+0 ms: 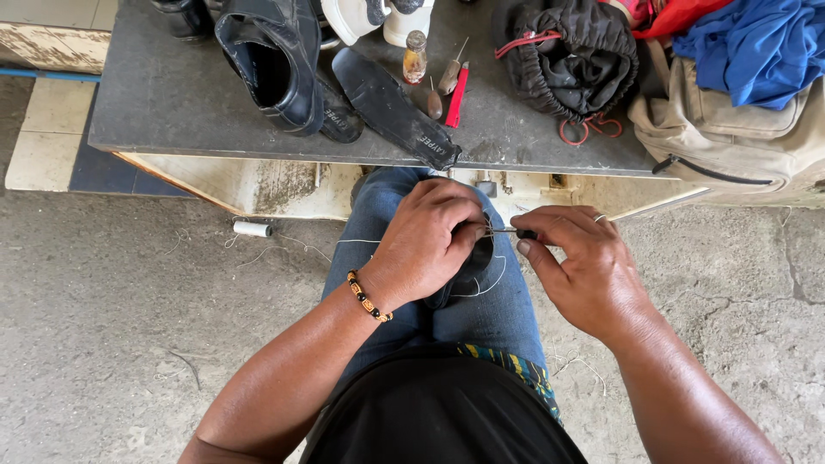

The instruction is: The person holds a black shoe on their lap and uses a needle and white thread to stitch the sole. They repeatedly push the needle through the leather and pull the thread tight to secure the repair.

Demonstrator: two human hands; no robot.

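Concrete floor (pixel 103 309) under me; on my lap, below the grey table (pixel 172 94), my left hand (pixel 425 241) clamps a black shoe (pixel 468 266) while my right hand (pixel 584 266) pinches an awl (pixel 516 231) at its edge. White thread (pixel 490 288) hangs loose, so I judge the stitching unfinished.

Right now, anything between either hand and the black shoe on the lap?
Nothing visible. The left hand already grips the black shoe on the lap, and the right hand holds a thin awl with its tip at the shoe. White thread loops beside it.
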